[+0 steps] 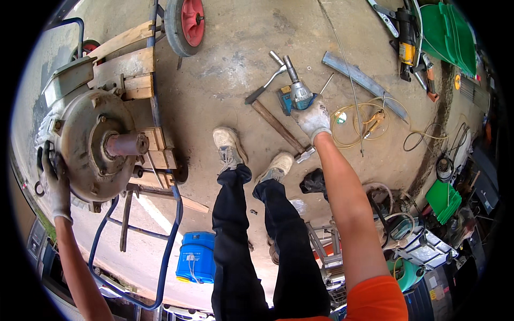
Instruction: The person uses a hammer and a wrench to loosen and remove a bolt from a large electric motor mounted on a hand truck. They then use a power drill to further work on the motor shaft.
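Observation:
My left hand (54, 182), in a dirty grey glove, rests on the side of a large grey electric motor (80, 142), fingers stretched along its casing. The motor has a rusty protruding shaft (128, 144) and sits on wooden planks (136, 77) on a blue-framed cart (172, 235). My right hand (313, 115), also gloved, is closed on a teal cordless impact wrench (300, 93) with a long socket. Beside it on the floor lie a ratchet handle (265, 85), a wooden-handled hammer (278, 125), a steel bar (356, 80) and a coiled yellow hose (348, 139).
A red-hubbed wheel (190, 24) is at the top. Yellow-black power tools (407, 48) and green plastic items (444, 40) lie upper right. A blue plastic tank (195, 257) stands behind my feet. Cables, hoses, a ladder (324, 243) and assorted clutter crowd the lower right.

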A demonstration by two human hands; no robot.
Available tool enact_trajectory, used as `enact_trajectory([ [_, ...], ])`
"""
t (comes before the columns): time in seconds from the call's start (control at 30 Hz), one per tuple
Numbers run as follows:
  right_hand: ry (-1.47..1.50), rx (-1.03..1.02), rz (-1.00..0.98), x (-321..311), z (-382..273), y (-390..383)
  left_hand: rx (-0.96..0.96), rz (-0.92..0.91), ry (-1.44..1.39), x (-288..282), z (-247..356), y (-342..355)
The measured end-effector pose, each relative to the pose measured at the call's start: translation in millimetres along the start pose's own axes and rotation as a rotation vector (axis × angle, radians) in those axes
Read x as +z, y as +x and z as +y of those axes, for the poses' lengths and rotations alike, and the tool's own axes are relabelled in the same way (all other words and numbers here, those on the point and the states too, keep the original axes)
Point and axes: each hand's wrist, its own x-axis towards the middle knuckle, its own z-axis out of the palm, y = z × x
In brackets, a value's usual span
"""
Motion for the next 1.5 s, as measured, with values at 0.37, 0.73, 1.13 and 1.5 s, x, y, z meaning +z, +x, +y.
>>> enact_trajectory([
  [0.37,-0.104,-0.247,0.032,61,76,-11,1.417,-0.436,0.042,273,431,-80],
  [0.73,0.008,-0.144,-0.031,57,70,-11,0.351,-0.998,-0.098,322,425,10],
  [1.13,-0.046,-0.192,-0.048,45,64,-10,0.149,-0.824,-0.388,385,448,-40],
  [1.5,1.421,-0.078,-0.268,-25,54,-159,0.487,-1.214,-0.887,116,381,-190],
])
